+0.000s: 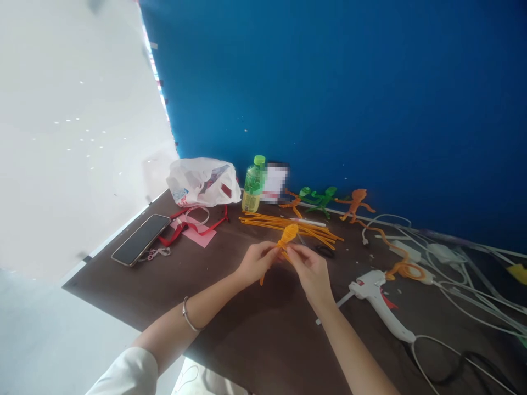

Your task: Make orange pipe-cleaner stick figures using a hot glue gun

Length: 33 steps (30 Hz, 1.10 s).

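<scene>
A person's bare left hand (257, 263) and right hand (308, 270) meet above a dark wooden desk (173, 296), pinching a small orange pipe-cleaner figure (289, 233) between them, seemingly to steady its coiled head, beside loose orange pipe-cleaner stems (263, 220) and a white hot-glue gun (374, 296).

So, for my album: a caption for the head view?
Left hand and right hand hold an orange pipe-cleaner figure beside a hot glue gun.

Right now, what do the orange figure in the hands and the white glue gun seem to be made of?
The orange figure looks like chenille pipe cleaner: matte, fuzzy strands, probably wire-cored, bent and twisted together. The hot glue gun looks like moulded plastic, smooth with a slight sheen, though the picture cannot confirm it.
</scene>
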### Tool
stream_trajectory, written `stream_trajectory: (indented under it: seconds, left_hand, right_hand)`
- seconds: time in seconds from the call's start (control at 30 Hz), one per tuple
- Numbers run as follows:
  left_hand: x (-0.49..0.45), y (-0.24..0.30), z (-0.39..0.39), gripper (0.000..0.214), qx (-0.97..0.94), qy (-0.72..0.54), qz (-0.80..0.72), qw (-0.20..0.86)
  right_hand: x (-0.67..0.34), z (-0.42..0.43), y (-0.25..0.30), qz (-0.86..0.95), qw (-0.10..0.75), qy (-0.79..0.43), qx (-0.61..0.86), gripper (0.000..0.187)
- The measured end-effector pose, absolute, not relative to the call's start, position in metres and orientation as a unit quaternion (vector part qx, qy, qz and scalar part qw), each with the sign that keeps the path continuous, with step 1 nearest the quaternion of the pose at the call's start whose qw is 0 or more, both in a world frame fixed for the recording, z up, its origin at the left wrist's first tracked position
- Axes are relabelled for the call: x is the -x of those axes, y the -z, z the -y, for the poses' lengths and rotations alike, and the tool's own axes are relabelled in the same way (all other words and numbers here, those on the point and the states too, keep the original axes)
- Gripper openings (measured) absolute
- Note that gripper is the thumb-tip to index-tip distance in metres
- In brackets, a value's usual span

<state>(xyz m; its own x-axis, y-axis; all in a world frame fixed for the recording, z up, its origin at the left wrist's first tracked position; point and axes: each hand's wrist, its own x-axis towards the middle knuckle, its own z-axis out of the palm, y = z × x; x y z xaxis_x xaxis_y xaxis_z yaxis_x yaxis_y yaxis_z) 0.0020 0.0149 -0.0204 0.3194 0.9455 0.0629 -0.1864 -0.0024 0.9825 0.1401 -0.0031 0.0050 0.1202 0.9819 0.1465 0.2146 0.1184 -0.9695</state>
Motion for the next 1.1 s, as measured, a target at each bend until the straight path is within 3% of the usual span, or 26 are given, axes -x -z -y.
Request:
stream_trajectory:
  seconds: [0.2,0.6,0.73,0.97,1.1]
  left_hand:
    - [-0.005,0.017,-0.016,0.031,-0.41,-0.461,-0.274,0.738]
    - [-0.003,0.014,-0.015,0.034,-0.384,-0.461,-0.236,0.765]
    - [-0.004,0.017,-0.016,0.035,-0.372,-0.461,-0.231,0.772]
    - [0.001,0.012,-0.018,0.033,-0.354,-0.421,-0.202,0.811]
    - [0.002,0.009,-0.017,0.034,-0.354,-0.391,-0.209,0.824]
  right_hand:
    - [-0.146,0.0,-0.004,0.627,0.478,-0.265,0.555,0.022]
    - [-0.141,0.0,-0.014,0.73,0.427,-0.13,0.518,0.014]
    - [-0.138,-0.001,-0.013,0.698,0.446,-0.205,0.521,0.015]
    - [-0.142,-0.008,-0.018,0.599,0.423,-0.493,0.469,0.024]
    - [-0.145,-0.009,-0.023,0.588,0.414,-0.52,0.461,0.024]
